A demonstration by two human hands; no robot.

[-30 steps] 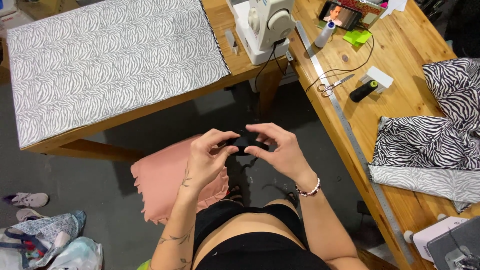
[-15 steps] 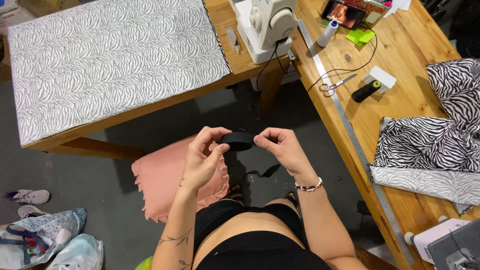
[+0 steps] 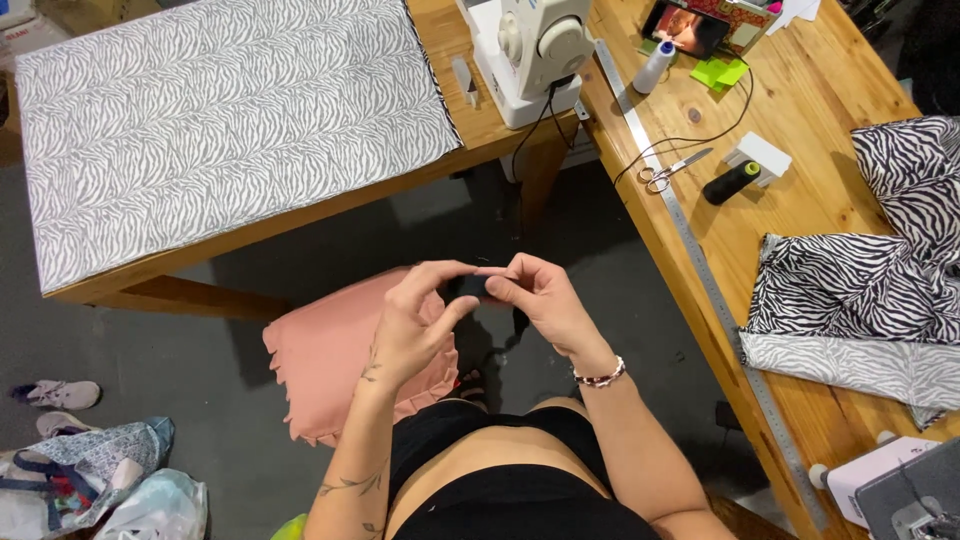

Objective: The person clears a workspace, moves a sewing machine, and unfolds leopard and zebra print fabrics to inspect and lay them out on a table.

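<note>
Left hand (image 3: 415, 325) and right hand (image 3: 540, 300) pinch black elastic strip (image 3: 468, 287); judgement: keep ends aligned, tension even.

Small black strap (image 3: 467, 287), seemingly folded, pinched midair.

Zebra-striped black-and-white cloth (image 3: 230, 120), pink cushion (image 3: 330, 350), white sewing machine (image 3: 530, 50), black strap (image 3: 468, 287), green notes (image 3: 718, 72)

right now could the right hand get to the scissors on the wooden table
Probably yes, once freed. The right hand and left hand both pinch a small black strip. The scissors lie on the table up and right, with bare wood and a metal ruler between.
</note>
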